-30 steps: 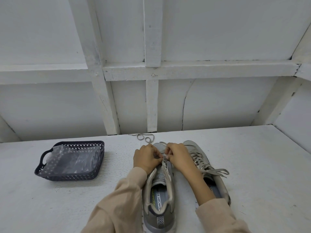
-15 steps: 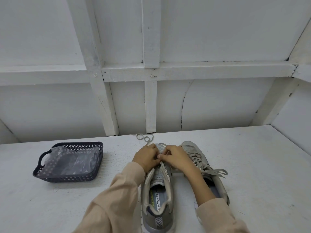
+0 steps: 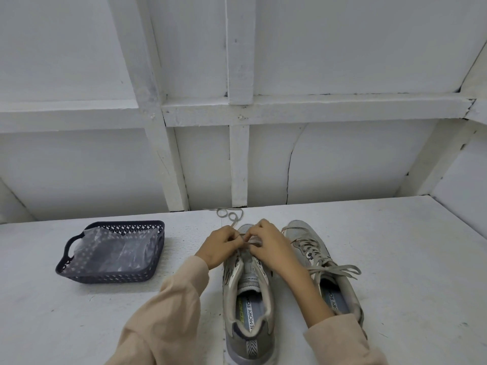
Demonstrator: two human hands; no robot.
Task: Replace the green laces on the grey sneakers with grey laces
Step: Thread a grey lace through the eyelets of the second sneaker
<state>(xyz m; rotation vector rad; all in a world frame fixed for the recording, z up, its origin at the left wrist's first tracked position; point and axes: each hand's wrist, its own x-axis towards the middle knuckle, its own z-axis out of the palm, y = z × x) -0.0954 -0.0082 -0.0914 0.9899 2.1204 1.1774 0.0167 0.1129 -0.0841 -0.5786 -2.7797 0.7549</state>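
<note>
Two grey sneakers stand side by side on the white table, toes pointing away from me. The left sneaker (image 3: 247,306) has its tongue open and bare eyelets near the heel. My left hand (image 3: 220,247) and my right hand (image 3: 271,245) meet over its toe end, both pinching a grey lace (image 3: 229,216) whose loose end curls on the table beyond the toe. The right sneaker (image 3: 319,262) is fully laced with a grey lace, its ends spread to the right. No green lace is in view.
A dark blue perforated basket (image 3: 110,276) holding a clear plastic bag stands on the table to the left. A white panelled wall (image 3: 239,167) rises just behind the sneakers. The table (image 3: 408,259) stretches to the right.
Both hands have shifted slightly toward the toe of the left sneaker, and the fingers have closed in together on the lace. The sneakers and basket have stayed put.
</note>
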